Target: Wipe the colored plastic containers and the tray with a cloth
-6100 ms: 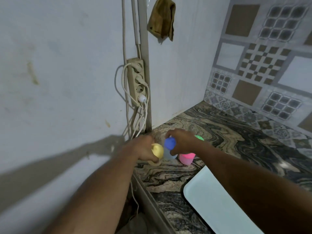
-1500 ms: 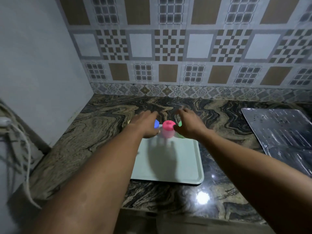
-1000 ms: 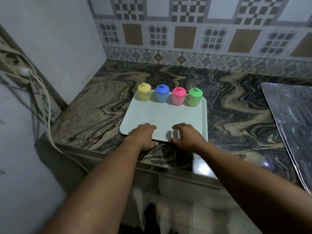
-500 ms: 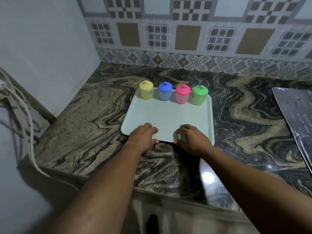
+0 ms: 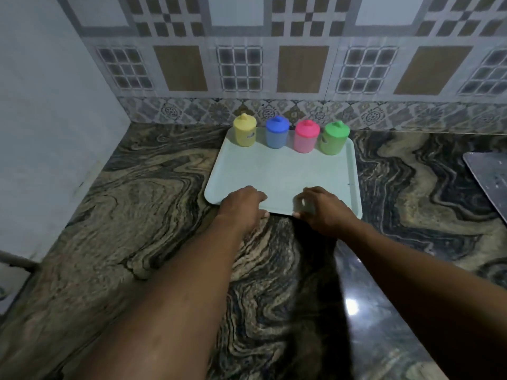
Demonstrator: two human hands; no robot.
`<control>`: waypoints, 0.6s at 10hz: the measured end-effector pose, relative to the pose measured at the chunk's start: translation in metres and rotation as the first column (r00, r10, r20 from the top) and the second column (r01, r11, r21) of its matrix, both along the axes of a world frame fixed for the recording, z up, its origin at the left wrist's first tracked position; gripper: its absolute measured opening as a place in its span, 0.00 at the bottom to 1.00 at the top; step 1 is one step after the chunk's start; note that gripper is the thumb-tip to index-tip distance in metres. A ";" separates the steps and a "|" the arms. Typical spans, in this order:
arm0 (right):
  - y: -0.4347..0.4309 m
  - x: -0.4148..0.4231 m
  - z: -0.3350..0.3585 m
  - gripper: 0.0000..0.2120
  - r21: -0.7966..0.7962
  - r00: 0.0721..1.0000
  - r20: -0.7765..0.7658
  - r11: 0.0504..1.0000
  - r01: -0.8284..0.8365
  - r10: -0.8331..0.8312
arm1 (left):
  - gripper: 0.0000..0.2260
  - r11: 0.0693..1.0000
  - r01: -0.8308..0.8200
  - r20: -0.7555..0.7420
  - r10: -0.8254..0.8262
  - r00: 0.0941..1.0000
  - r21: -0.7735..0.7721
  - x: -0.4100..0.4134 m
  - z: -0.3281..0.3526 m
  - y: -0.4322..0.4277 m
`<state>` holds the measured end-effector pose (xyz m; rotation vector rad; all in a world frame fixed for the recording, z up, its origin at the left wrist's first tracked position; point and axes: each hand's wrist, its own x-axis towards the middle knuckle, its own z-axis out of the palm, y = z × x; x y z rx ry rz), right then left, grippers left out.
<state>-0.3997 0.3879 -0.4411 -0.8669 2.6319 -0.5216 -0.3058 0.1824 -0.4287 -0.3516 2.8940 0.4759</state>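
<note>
A pale green tray point(image 5: 282, 171) lies on the marbled countertop point(image 5: 153, 201), its far edge close to the tiled back wall. Along that far edge stand a yellow container point(image 5: 245, 131), a blue container point(image 5: 277, 133), a pink container point(image 5: 306, 137) and a green container point(image 5: 333, 138), all lidded and upright in a row. My left hand point(image 5: 242, 205) and my right hand point(image 5: 321, 208) both hold the tray's near edge, fingers on top and thumbs at the rim. No cloth is in view.
A plain wall point(image 5: 49, 105) closes the left side and the patterned tile wall point(image 5: 301, 67) the back. A metal sheet point(image 5: 491, 176) lies on the counter at the far right. The counter's front edge runs near the bottom right.
The tray with its containers has slid away from me toward the back wall, both hands staying on its near edge. About six seconds ago my hands held containers in the corner.
</note>
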 end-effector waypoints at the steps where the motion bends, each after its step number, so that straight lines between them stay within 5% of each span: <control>1: -0.007 -0.020 -0.002 0.25 0.000 1.000 0.004 1.000 0.001 -0.001 | 0.22 0.998 0.028 -0.007 -0.029 1.000 -0.049 -0.017 0.003 -0.005; 5: -0.015 -0.037 0.011 0.27 0.065 0.998 0.065 0.998 0.013 -0.017 | 0.22 0.993 0.024 0.111 -0.011 0.994 -0.116 -0.040 0.031 -0.004; 6: -0.020 -0.030 0.020 0.26 0.121 0.997 0.035 0.990 0.066 -0.070 | 0.30 0.998 0.019 0.191 -0.008 0.981 -0.055 -0.037 0.043 -0.003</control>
